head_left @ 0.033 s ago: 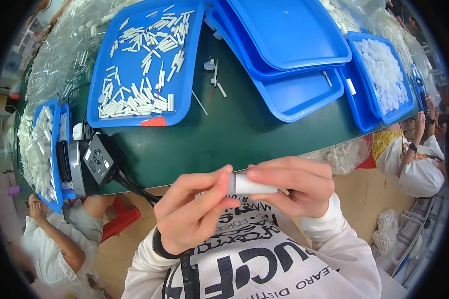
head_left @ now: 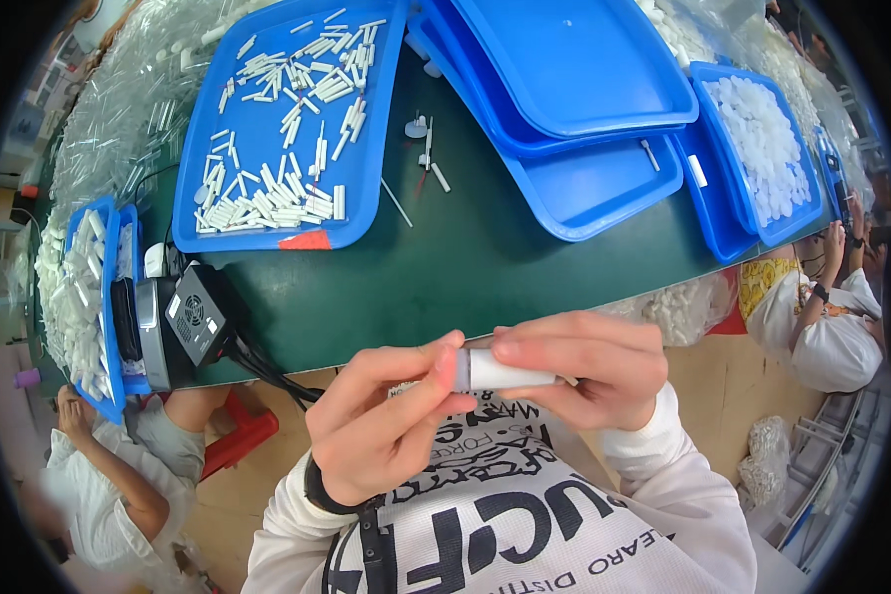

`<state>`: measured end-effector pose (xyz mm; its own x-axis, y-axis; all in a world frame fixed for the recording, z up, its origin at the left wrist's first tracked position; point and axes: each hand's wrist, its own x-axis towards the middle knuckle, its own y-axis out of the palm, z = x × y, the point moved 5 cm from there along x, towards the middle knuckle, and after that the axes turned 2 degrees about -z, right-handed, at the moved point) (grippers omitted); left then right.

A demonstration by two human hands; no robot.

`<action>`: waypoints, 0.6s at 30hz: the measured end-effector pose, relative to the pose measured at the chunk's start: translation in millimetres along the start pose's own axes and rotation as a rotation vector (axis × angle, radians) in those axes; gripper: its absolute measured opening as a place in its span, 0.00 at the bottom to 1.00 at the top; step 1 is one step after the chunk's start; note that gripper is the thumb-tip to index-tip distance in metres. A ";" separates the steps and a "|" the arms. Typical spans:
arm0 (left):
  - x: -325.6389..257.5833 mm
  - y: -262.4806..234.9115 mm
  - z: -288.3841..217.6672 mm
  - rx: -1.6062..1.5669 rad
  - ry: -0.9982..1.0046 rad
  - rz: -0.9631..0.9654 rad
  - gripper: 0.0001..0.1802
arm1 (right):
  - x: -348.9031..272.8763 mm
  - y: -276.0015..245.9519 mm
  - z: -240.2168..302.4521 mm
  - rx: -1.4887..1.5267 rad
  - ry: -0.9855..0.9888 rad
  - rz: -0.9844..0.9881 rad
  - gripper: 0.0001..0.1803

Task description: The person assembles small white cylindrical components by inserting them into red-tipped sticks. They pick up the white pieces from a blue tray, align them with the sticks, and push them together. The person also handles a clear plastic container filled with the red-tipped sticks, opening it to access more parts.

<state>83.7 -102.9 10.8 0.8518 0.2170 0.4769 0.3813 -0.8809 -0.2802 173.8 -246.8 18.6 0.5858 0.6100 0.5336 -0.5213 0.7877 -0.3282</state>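
Observation:
Just beyond the front of my shirt, both hands hold a small white cylindrical tube (head_left: 510, 372) lying roughly level. My left hand (head_left: 386, 416) pinches its translucent greyish end piece (head_left: 462, 370) between thumb and fingertips. Around the white body, my right hand (head_left: 594, 361) is closed, with fingers on top and thumb below. Part of the tube is hidden behind my right fingers. Beyond my hands, a blue tray (head_left: 351, 230) holds many slim white sticks (head_left: 277, 203), scattered and in loose heaps.
Stacked blue trays (head_left: 564, 69) stand at the far right, beside a tray of white translucent pieces (head_left: 757, 148). A black vented box (head_left: 200, 312) with cables sits at the table's left edge. Loose sticks (head_left: 438, 176) lie on the green table (head_left: 416, 287). People sit on both sides.
The white tube and my fingertips have shifted very slightly to the right. Both hands keep their hold.

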 end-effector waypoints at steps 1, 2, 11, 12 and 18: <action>-1.4 0.4 -1.0 -0.011 0.020 -0.003 0.20 | -0.3 -0.8 -1.4 0.010 -0.022 0.008 0.16; -2.7 0.5 -1.2 0.003 0.020 -0.005 0.20 | -0.4 -1.6 -1.2 0.019 -0.045 0.015 0.16; -23.4 8.1 20.2 0.012 -0.140 0.134 0.17 | -32.3 5.7 -9.8 0.018 0.147 0.095 0.17; -33.8 9.8 32.8 -0.050 -0.189 0.150 0.18 | -43.6 11.3 -14.8 0.051 0.282 0.101 0.19; -79.3 24.1 52.7 -0.461 -0.784 0.181 0.38 | -115.2 56.1 -45.0 0.335 0.927 0.166 0.18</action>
<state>44.3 -119.1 -77.7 0.9480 0.1341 -0.2887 0.1815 -0.9728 0.1442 104.9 -269.0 -96.3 0.6677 0.6487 -0.3652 -0.7049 0.7086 -0.0302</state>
